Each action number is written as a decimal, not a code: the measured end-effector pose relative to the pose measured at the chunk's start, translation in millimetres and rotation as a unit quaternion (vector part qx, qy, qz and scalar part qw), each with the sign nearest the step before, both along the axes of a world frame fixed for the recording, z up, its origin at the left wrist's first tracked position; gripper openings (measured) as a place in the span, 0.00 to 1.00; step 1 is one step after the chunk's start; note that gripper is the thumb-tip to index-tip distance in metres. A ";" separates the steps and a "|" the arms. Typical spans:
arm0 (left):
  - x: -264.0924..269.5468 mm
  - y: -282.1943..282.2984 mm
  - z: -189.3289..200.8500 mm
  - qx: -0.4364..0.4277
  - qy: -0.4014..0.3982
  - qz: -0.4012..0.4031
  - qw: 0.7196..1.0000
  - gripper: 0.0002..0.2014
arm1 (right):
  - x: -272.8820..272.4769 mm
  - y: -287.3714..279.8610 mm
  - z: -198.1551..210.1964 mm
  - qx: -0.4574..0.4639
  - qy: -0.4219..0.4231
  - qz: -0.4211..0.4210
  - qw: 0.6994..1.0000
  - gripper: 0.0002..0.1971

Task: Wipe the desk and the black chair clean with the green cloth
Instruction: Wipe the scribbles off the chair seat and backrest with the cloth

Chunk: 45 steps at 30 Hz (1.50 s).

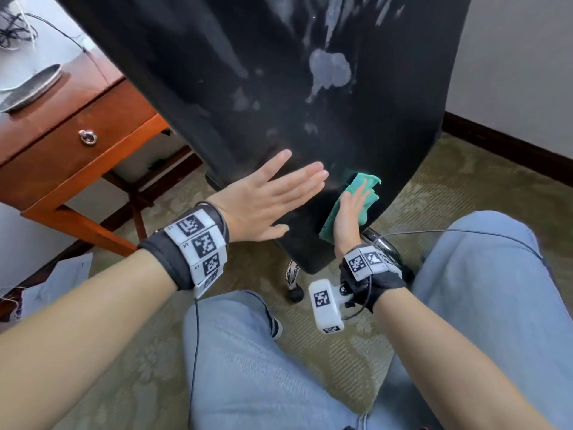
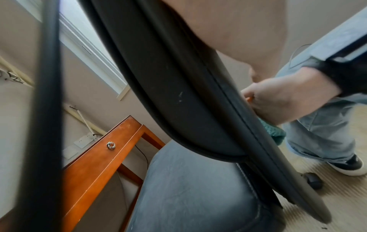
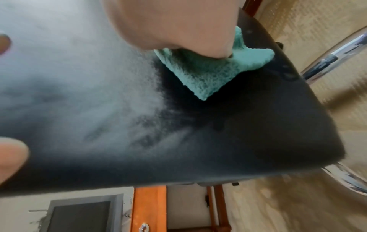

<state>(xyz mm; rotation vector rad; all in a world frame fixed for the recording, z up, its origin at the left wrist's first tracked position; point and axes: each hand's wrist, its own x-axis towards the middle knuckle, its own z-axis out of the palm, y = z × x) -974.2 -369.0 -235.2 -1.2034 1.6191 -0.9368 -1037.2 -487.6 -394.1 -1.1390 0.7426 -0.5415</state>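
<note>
Standing well left of the fingers, the wooden table (image 1: 66,153) shows one drawer with a metal ring pull (image 1: 87,137); a grey oval dish (image 1: 29,88) rests on its top, with dark cables (image 1: 12,32) behind. Next comes the left hand (image 1: 263,201), laid flat against the lower back of the black chair (image 1: 263,72): its fingers (image 1: 297,178) are straight and close together, holding nothing, with the thumb spread below. Pale smears (image 1: 330,71) mark the chair back above both hands. Just right of the left fingertips lies the green cloth (image 1: 350,206), pressed against the chair's lower right edge by the right hand (image 1: 348,214). The right fingers (image 1: 361,193) lie extended over the cloth, apparently flat rather than curled round it; the right wrist view shows the heel of the hand bearing on the cloth (image 3: 208,72) with a cloth corner projecting below. In the left wrist view the chair (image 2: 188,102) appears edge-on, with the right hand (image 2: 278,97) and a strip of cloth (image 2: 275,133) on its far side. Below the right hand, a chrome chair leg (image 1: 384,243) and a black caster (image 1: 296,294) stand on patterned carpet (image 1: 465,187). Both wrists carry marker bands (image 1: 201,243).
</note>
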 end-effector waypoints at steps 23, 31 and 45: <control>-3.3 -14.2 -10.2 -0.064 0.025 -0.025 0.997 0.33 | -16.5 58.8 -30.4 0.101 0.151 0.086 0.980 0.31; -12.5 -10.6 -1.6 -0.074 0.039 -0.014 0.996 0.31 | -8.2 40.9 21.3 0.217 0.044 -0.019 0.975 0.28; -20.9 -4.7 101.3 -0.309 -0.102 0.050 0.944 0.36 | -24.2 11.6 185.0 -0.254 -0.306 0.031 0.917 0.28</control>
